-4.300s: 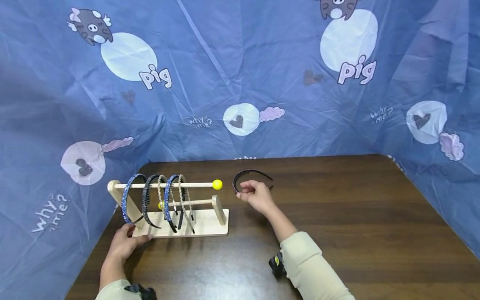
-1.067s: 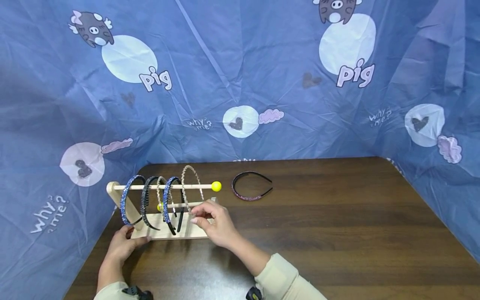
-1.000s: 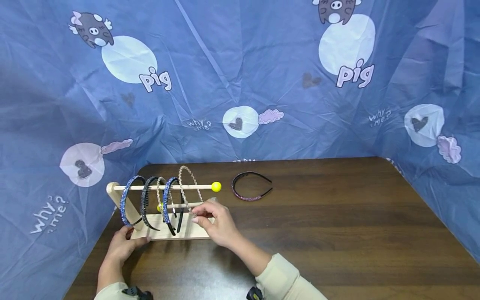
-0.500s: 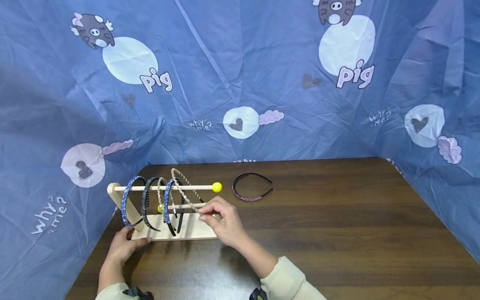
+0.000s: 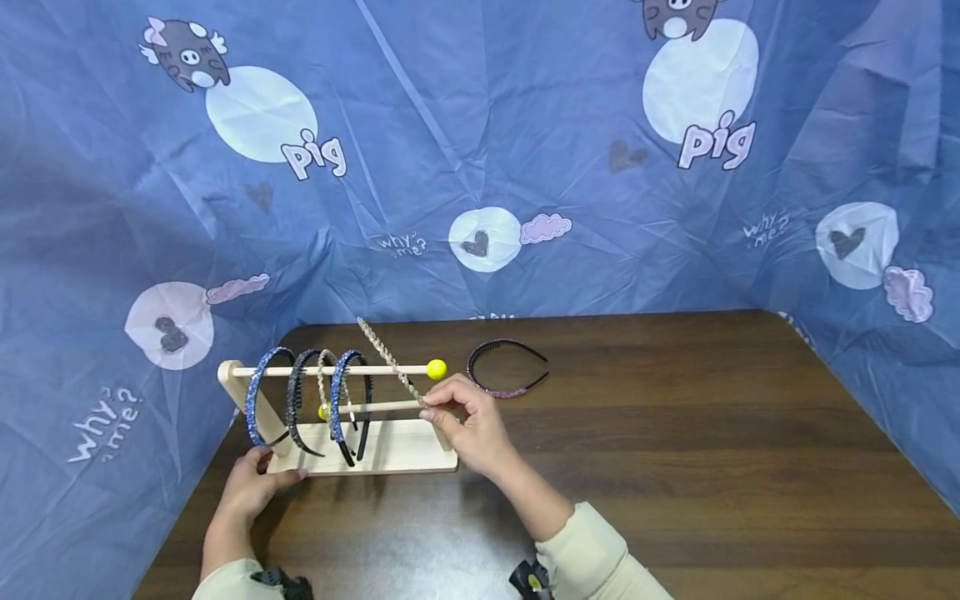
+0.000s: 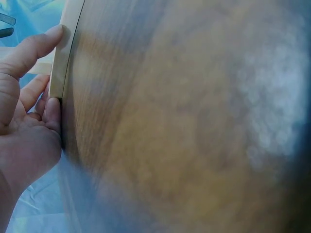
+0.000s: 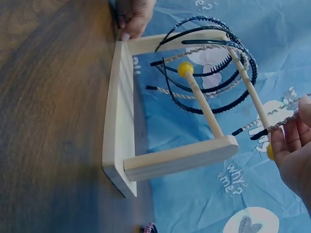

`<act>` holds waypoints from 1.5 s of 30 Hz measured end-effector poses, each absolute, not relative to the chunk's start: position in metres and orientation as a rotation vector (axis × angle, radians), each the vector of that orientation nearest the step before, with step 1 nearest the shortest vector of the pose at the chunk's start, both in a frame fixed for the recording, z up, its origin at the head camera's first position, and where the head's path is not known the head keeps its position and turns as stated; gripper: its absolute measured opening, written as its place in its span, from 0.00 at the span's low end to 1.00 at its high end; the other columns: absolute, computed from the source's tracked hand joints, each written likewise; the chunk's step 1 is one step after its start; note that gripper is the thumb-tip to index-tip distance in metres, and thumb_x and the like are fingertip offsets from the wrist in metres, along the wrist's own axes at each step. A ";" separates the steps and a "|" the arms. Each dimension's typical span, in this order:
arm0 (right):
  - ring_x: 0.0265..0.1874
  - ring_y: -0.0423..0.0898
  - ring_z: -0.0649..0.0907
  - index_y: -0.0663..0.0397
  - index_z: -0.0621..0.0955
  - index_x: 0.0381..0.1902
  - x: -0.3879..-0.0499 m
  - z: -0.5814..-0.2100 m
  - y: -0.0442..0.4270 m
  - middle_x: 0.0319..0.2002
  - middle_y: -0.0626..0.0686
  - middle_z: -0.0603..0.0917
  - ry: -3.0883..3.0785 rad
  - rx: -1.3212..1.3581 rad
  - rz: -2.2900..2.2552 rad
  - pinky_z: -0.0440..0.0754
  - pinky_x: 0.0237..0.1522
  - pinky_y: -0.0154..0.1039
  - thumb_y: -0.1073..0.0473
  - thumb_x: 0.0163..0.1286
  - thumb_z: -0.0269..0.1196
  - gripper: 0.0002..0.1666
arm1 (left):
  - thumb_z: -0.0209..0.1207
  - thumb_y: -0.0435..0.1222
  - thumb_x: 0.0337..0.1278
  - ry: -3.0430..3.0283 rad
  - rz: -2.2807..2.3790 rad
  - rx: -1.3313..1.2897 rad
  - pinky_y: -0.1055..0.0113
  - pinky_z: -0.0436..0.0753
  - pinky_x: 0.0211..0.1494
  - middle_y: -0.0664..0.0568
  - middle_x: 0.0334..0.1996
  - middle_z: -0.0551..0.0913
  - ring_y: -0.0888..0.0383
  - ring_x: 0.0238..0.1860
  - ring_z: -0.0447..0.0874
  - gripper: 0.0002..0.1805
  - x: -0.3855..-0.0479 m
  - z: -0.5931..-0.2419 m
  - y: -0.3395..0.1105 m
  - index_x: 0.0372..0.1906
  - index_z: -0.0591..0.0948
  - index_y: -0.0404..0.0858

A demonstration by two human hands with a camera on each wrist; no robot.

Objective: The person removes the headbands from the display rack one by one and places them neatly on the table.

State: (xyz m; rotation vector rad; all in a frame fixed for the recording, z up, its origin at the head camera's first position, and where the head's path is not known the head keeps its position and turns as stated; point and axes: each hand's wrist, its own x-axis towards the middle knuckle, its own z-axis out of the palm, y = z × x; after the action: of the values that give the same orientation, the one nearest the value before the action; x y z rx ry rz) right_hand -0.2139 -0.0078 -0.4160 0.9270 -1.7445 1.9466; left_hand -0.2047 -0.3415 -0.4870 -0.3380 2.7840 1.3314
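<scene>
My right hand (image 5: 472, 425) pinches a beige braided headband (image 5: 382, 349) near one end. It slants up to the left across the upper rod of a wooden headband stand (image 5: 412, 450), near its yellow ball tip (image 5: 437, 369). In the right wrist view, the headband's black-tipped ends (image 7: 259, 135) are beside that rod. My left hand (image 5: 247, 492) grips the left end of the stand's base, thumb along the front edge. Farther left on the rod hang a blue glittery headband (image 5: 256, 400), a black one (image 5: 294, 408), another beige braided one (image 5: 322, 383) and a second blue one (image 5: 335, 412).
Behind my right hand, a black headband with pinkish glitter (image 5: 504, 393) lies on the dark wooden table (image 5: 675, 433). A shorter lower rod (image 5: 390, 407) runs under the upper one. Blue printed cloth (image 5: 480, 167) hangs behind and at both sides.
Earlier the beige braided headband hung on the upper rod while my right hand was at the table headband. Since then I have gripped it, tilted it and drawn it rightward. My left hand stays put.
</scene>
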 end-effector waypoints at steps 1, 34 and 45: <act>0.36 0.47 0.78 0.69 0.79 0.30 -0.214 -0.415 -0.007 0.32 0.58 0.79 -1.738 0.923 1.950 0.78 0.38 0.36 0.79 0.51 0.64 0.08 | 0.68 0.36 0.44 2.780 1.334 -0.340 0.50 0.66 0.54 0.25 0.53 0.68 0.38 0.52 0.68 0.40 -0.205 -0.487 -0.342 0.59 0.62 0.20; 0.33 0.43 0.81 0.75 0.76 0.27 -0.243 -0.418 0.057 0.30 0.53 0.82 -1.656 0.662 2.013 0.79 0.35 0.31 0.82 0.50 0.62 0.07 | 0.68 0.36 0.44 2.796 1.345 -0.337 0.53 0.68 0.52 0.26 0.53 0.69 0.39 0.51 0.69 0.40 -0.207 -0.488 -0.341 0.59 0.62 0.20; 0.29 0.40 0.80 0.78 0.75 0.28 -0.250 -0.429 0.082 0.30 0.62 0.81 -1.732 0.556 1.983 0.77 0.31 0.27 0.85 0.50 0.60 0.07 | 0.68 0.35 0.44 2.805 1.339 -0.330 0.53 0.68 0.51 0.25 0.53 0.69 0.38 0.51 0.70 0.39 -0.207 -0.491 -0.342 0.58 0.62 0.20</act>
State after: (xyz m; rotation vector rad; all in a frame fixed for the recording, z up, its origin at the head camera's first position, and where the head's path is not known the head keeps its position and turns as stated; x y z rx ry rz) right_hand -0.2502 0.0823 -0.4285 0.5565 -1.7321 1.9830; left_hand -0.2073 -0.3420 -0.4905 -0.3301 2.8054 1.3388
